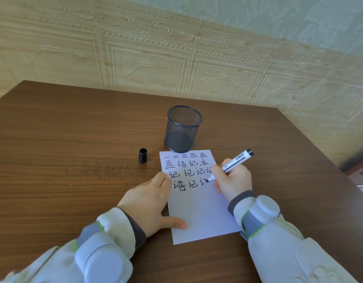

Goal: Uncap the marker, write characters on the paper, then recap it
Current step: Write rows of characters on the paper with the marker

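- The right hand [232,178] has its grip closed around the marker [235,161], fingers wrapped on the lower barrel just above the tip.
- From that grip the white barrel slants up and away to the right, its black rear end sticking out past the knuckles; below the grip the black tip touches the paper [199,209] at the right end of the fourth row of characters.
- The paper lies flat on the brown wooden bench [74,129], under both hands; four rows of black handwritten characters fill its far part, while the part nearer than the grip is blank.
- The left hand [150,203] holds nothing: it rests palm down and spread, fingertips on the paper's left edge beside the last written row, thumb pressing on the blank area, pinning the sheet. It sits left of the writing grip, close but not touching it.
- The cap [142,155], black, stands upright on the bench with its open end up, off the marker, well left of the grip and beyond it, just beside the paper's far left corner.
- A black mesh pen holder [183,129] stands upright past the grip, touching or just beside the paper's far edge.
- Both wrists carry pale sleeves with grey-white bands.
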A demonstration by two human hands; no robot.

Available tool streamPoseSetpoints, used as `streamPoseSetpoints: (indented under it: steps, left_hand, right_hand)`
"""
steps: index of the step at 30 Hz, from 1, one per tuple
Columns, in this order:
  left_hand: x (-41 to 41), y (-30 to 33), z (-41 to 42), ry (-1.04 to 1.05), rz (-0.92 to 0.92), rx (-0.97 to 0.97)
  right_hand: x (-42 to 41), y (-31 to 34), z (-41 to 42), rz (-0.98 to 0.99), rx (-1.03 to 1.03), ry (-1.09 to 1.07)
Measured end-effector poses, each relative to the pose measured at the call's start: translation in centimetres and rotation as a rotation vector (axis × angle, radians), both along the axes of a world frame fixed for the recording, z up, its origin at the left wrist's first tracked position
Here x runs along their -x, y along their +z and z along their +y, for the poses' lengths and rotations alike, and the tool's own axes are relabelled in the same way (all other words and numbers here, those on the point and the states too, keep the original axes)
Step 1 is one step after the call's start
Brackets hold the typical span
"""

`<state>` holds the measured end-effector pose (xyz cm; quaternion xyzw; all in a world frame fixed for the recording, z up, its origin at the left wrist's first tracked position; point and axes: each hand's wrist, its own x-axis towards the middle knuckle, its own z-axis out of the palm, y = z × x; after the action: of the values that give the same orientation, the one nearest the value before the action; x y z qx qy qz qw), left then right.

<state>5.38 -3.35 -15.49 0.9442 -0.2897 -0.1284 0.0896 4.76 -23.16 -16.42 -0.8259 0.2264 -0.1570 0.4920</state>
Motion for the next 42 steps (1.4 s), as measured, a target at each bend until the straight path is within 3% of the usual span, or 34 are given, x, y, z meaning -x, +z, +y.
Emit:
streamPoseSetpoints:
  steps: [28, 42]
  left_hand:
    - [-0.01, 0.08, 0.08, -0.004, -0.002, 0.014]
    - [-0.04, 0.00, -0.01, -0.011, -0.004, 0.013]
  right_hand:
    - [0.02, -0.32, -0.15, 0.001, 0.027, 0.066]
    - [-0.32, -0.60, -0.30, -0.023, 0.050, -0.036]
